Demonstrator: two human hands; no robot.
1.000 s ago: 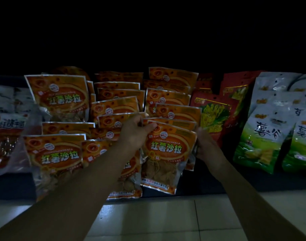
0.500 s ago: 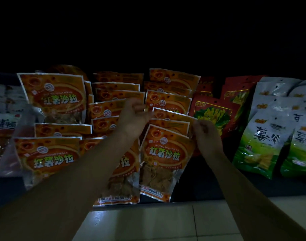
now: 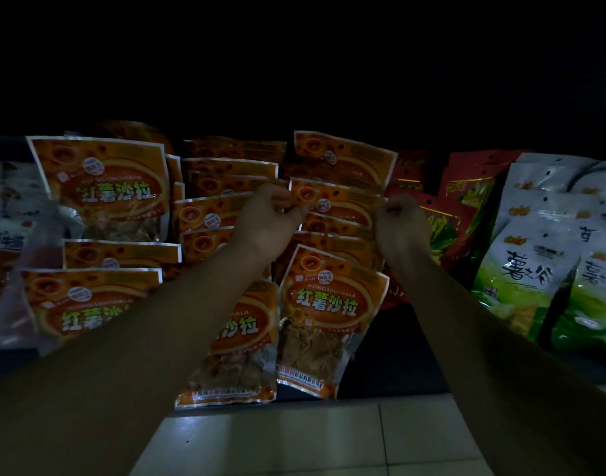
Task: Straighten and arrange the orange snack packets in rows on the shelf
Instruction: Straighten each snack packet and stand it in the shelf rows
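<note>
Head view, down onto shelf (image 3: 391,369)

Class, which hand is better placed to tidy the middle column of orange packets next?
Likely the left hand: it pinches the orange foil packet beside that middle column; the right hand sits beside the red foil packets.

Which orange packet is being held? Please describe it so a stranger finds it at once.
On the dark shelf, look at the column of orange packets beside the red packets. The held packet lies near the back of it. Only it has both top corners pinched, by the left hand and right hand.
</note>
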